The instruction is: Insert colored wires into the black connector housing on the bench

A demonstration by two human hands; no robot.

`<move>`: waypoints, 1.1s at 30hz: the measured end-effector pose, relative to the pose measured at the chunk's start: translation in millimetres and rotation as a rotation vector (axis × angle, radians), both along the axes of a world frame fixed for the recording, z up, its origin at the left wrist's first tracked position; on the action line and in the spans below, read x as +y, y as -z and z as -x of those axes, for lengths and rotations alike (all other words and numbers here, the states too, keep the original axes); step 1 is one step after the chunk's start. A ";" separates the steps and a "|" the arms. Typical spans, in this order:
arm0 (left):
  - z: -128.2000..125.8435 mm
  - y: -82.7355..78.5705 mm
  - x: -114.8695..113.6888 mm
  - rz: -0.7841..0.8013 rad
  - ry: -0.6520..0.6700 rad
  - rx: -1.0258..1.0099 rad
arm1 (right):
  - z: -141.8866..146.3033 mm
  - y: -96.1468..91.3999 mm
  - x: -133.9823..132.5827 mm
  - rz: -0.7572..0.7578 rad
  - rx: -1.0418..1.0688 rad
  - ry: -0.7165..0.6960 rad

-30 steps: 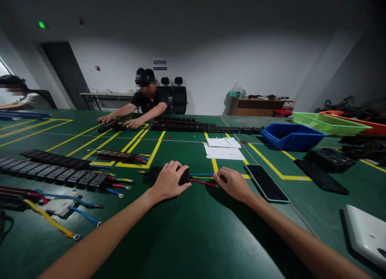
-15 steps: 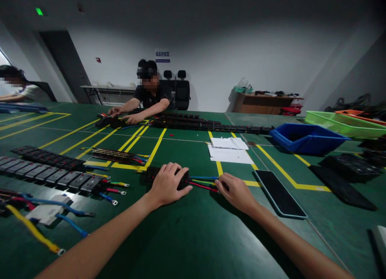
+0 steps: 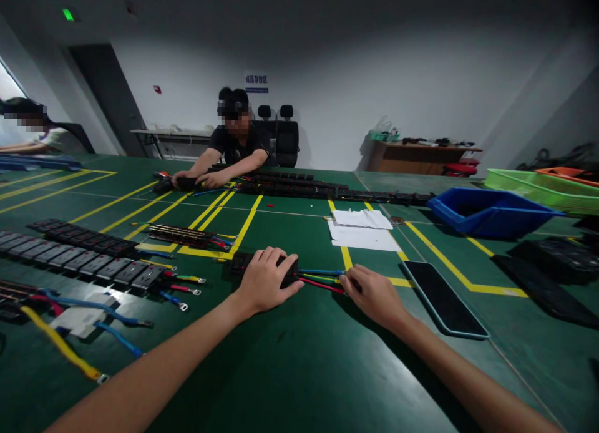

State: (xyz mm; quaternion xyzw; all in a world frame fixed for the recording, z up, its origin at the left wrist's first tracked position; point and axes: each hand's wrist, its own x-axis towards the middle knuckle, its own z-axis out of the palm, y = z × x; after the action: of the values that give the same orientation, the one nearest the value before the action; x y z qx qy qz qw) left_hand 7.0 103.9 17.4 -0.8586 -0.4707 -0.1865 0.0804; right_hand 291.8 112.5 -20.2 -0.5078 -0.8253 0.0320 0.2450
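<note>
A black socket block (image 3: 238, 264) lies flat on the green bench (image 3: 290, 370), partly hidden by the left hand (image 3: 269, 277). That hand's grip is spread over the block's top, thumb apart from the fingers; whether it squeezes, I cannot tell. Blue, yellow-green and red wires (image 3: 322, 272) run out from the block's right end to the right hand (image 3: 372, 289), whose grip is curled and pinches at their ends, though exactly which ones is hidden.

Further right of the block lies a phone (image 3: 444, 299), screen up. Beyond the block to the right are white papers (image 3: 365, 238), and farther that way a blue bin (image 3: 496, 214). Left of the block and slightly beyond it rests a bundle of metal strips (image 3: 185, 236); farther left, a long grey socket strip (image 3: 88, 261). Well beyond the block, across the bench, a co-worker (image 3: 238, 149) in black handles a dark piece (image 3: 187, 183).
</note>
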 end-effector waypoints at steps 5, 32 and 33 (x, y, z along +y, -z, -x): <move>0.7 0.7 1.9 -0.024 -0.001 0.001 | 1.2 -0.5 1.3 -0.044 -0.055 0.113; 1.6 3.0 4.6 -0.101 0.011 -0.062 | 1.1 -0.5 -1.9 -0.147 -0.010 0.045; 1.6 3.4 4.7 -0.103 0.010 -0.068 | 0.4 0.6 -1.6 -0.158 -0.001 0.055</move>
State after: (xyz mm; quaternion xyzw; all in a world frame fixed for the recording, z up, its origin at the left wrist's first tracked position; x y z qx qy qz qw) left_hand 5.4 108.6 14.0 -0.8489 -0.4585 -0.2400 0.1074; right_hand 291.4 111.0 -20.8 -0.5095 -0.8110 -0.0400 0.2847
